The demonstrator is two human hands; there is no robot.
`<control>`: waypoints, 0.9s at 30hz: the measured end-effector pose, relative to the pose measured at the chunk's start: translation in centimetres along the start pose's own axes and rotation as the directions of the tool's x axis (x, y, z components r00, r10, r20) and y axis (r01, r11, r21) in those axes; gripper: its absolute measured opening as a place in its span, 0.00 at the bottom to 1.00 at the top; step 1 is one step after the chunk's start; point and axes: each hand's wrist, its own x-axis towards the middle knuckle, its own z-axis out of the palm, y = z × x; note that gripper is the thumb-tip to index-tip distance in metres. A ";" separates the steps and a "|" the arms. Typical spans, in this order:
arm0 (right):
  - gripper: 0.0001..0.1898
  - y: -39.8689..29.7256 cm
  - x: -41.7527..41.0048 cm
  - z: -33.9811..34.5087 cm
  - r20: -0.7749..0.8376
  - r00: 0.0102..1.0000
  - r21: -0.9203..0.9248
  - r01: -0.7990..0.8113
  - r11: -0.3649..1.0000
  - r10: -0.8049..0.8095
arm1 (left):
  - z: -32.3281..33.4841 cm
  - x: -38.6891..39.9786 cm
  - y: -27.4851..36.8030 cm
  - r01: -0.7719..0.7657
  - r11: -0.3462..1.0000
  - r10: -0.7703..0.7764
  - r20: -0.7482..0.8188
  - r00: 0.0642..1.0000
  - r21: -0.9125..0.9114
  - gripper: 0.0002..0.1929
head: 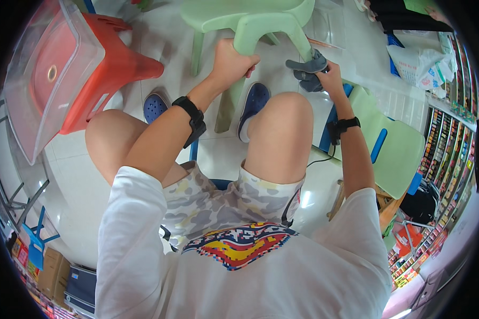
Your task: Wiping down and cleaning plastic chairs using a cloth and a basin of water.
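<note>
A pale green plastic chair [259, 24] stands before me, one of its legs slanting down between my feet. My left hand [233, 62] grips that near leg close to its top, with the thumb lying across it. In my right hand [330, 77] is a bunched grey cloth [309, 71], pressed around the lower part of the chair's other leg on the right. Some of the cloth's folds hang below the fingers. A black band with a small device sits on each wrist.
At the left, a red plastic stool [103, 75] carries a clear plastic bin [34, 123]. Right of my knee stands a green and blue chair [387, 147]. Farther right are a white plastic bag [419, 67] and stocked shelves [447, 159]. Part of another person shows at top right.
</note>
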 end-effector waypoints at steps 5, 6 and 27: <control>0.20 -0.7 2.2 1.2 -0.067 0.997 0.005 -0.043 0.999 0.043 | 0.1 0.4 -0.1 -0.035 0.999 0.035 0.012 0.999 -0.031 0.07; 0.22 -0.9 2.5 1.6 -0.090 0.995 0.018 -0.044 0.999 0.045 | 0.1 0.5 -0.1 -0.033 0.999 0.034 0.009 0.999 -0.042 0.07; 0.19 -9.6 6.5 2.7 0.024 0.996 0.201 -0.089 0.976 0.086 | -0.3 0.5 0.8 -0.024 1.000 0.024 0.001 1.000 -0.006 0.08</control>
